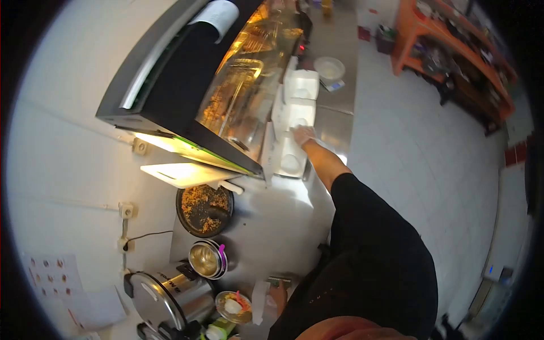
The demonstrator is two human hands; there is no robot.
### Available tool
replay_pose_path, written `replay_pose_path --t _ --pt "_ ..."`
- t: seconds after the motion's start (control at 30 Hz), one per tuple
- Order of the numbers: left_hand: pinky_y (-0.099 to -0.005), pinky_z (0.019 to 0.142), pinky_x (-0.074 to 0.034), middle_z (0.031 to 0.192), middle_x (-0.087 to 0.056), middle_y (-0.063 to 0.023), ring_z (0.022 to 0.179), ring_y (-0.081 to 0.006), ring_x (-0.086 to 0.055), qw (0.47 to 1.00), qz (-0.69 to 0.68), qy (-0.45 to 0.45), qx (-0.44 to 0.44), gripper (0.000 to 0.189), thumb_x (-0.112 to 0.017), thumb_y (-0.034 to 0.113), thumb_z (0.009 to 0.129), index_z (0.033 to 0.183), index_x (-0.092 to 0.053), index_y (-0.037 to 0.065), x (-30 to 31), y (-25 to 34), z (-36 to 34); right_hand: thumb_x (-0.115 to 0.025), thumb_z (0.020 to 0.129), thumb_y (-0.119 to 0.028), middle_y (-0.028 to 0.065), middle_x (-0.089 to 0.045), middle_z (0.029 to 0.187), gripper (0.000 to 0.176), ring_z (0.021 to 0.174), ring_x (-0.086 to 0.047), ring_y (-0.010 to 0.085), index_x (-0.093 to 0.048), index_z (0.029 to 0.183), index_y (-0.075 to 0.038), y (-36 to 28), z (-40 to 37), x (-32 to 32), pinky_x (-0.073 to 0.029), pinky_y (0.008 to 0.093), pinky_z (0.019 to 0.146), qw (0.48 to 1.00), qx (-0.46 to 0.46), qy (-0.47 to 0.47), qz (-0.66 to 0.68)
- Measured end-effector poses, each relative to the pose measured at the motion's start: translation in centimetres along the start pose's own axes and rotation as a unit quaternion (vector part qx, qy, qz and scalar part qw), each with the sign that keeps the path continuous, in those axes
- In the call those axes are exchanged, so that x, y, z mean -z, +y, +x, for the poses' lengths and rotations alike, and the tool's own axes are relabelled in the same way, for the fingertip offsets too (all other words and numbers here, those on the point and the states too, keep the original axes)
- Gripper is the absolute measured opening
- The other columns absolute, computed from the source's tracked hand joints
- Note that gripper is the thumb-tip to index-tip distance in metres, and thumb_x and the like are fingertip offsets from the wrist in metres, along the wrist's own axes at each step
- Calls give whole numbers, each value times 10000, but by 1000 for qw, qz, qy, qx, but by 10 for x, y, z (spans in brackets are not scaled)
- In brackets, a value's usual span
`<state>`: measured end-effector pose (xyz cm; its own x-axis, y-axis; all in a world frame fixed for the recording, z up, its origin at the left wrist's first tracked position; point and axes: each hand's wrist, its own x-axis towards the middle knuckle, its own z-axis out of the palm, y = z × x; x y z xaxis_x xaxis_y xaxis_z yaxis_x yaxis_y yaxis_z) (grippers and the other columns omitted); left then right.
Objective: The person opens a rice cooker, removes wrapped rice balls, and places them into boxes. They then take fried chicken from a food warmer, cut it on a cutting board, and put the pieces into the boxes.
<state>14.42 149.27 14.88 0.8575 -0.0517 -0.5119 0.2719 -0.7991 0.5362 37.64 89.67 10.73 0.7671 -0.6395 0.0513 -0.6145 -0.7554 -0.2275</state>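
Observation:
My right hand (304, 135), in a clear plastic glove, reaches along the counter to a row of white foam boxes. Its fingers are closed at the edge of the middle foam box (309, 107), which has a white mound like rice inside. The near foam box (290, 161) and the far foam box (302, 82) stand open with similar white mounds. Low in the view, my left hand (278, 296) is partly hidden by my black clothing. It is beside a white sheet-like thing (259, 300) and a small dark rectangular item (279, 281); its fingers are unclear.
Beside the boxes stands a lit glass food warmer (235, 85). A white cutting board (184, 174), a black pan with orange crumbs (205, 211), nested metal bowls (205, 259), a steel cooker (175, 297) and a bowl of food (233, 306) line the wall side. Beyond, a bowl (329, 68) sits on a scale.

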Motion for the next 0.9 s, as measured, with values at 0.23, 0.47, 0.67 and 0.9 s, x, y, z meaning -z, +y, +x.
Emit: replay_pose_path --t 0.23,0.47,0.67,0.9 --pt "-458 812 -493 957 -674 -268 925 -419 -646 996 35 77 -27 384 -645 249 856 1035 -628 -90 -65 96 7 -447 906 -194 178 -699 988 283 968 -672 308 -687 980 -63 33 56 9 -504 448 808 998 53 27 1" --pt "-455 813 -503 959 -683 -253 899 -413 -658 996 25 89 9 403 -663 268 846 1102 -617 -40 -170 208 39 -647 807 -362 148 -626 839 334 872 -596 345 -661 930 -51 106 91 96 -464 467 774 936 168 280 129" --pt "-469 834 -490 961 -683 -244 913 -414 -649 998 30 36 -50 408 -665 307 835 1077 -617 -18 -218 301 59 -655 848 -299 205 -508 1174 555 1079 -500 314 -437 1289 -41 329 201 109 -410 461 869 821 -469 175 276" --pt "-456 824 -492 958 -684 -231 930 -409 -647 999 -16 2 -31 397 -672 271 829 1078 -602 -31 -246 303 96 -577 880 -82 180 -607 924 173 726 -640 281 -543 1021 14 378 224 27 -567 370 567 531 -443 53 720"
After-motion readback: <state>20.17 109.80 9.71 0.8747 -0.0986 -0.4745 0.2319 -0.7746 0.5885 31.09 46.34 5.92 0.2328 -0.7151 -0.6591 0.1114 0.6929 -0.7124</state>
